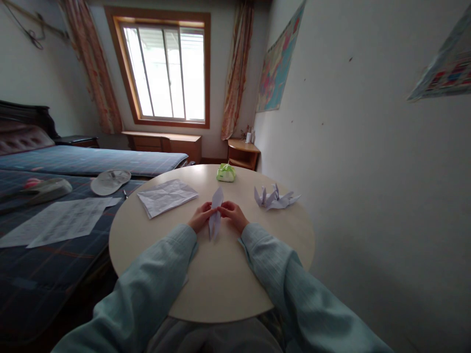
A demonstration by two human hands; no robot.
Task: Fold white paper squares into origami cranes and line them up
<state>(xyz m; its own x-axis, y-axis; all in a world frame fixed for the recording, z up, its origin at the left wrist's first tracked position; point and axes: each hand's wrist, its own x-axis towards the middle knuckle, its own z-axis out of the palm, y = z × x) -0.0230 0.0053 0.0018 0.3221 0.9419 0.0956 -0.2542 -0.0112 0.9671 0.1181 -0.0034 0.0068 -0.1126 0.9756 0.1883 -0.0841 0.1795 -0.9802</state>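
Between my two hands, over the middle of the round table [217, 289], is a white piece of folded paper [217, 197], long and narrow with a pointed top and a split lower end. My left hand [200, 215] pinches its left side. From the right, my right hand [234, 214] closes its fingers on the other edge. The fingers partly cover the paper's middle. Several folded paper cranes [276, 199] sit together on the table to the right of my hands. Creased white sheets [167, 196] lie on the table to the left.
A green tissue pack [225, 172] stands near the table's far edge. To the left, a bed [73, 274] holds printed sheets [69, 223], a light cap-like item [110, 182] and a pen [125, 194]. A white wall [368, 186] rises close on the right.
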